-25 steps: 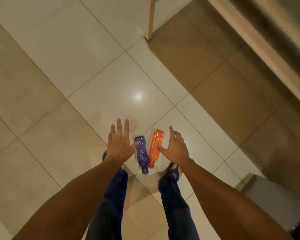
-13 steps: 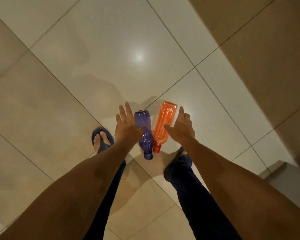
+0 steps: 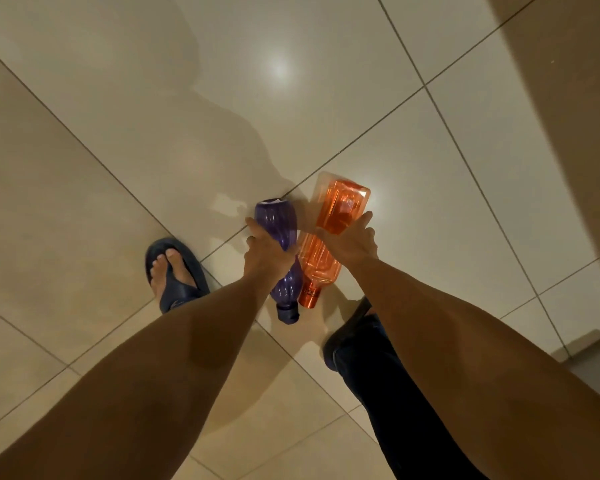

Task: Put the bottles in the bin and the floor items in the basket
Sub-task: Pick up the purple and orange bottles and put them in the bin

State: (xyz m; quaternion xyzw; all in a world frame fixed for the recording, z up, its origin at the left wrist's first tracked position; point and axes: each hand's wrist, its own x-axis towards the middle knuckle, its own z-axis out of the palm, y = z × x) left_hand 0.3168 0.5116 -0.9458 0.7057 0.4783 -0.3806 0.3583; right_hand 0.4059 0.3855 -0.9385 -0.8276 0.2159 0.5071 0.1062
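Two bottles lie side by side on the tiled floor, caps pointing toward me. My left hand (image 3: pixel 265 254) grips the purple bottle (image 3: pixel 276 221) round its middle, fingers on its left side and thumb on its right. The orange bottle (image 3: pixel 342 202), squarer in shape, lies just right of it and touches it. My right hand (image 3: pixel 350 242) straddles the orange bottle's middle, thumb on the left side and fingers curling over the right. Both bottles still rest on the floor. No bin or basket is in view.
My left foot in a dark blue flip-flop (image 3: pixel 174 268) stands left of the bottles; my right leg in dark trousers (image 3: pixel 378 368) stands below them. A grey object's corner (image 3: pixel 589 358) shows at the right edge. Glossy floor tiles stretch beyond the bottles.
Both hands were open above the bottles; they have dropped onto them and closed, left on the purple one, right on the orange one. The view has moved closer to the floor.
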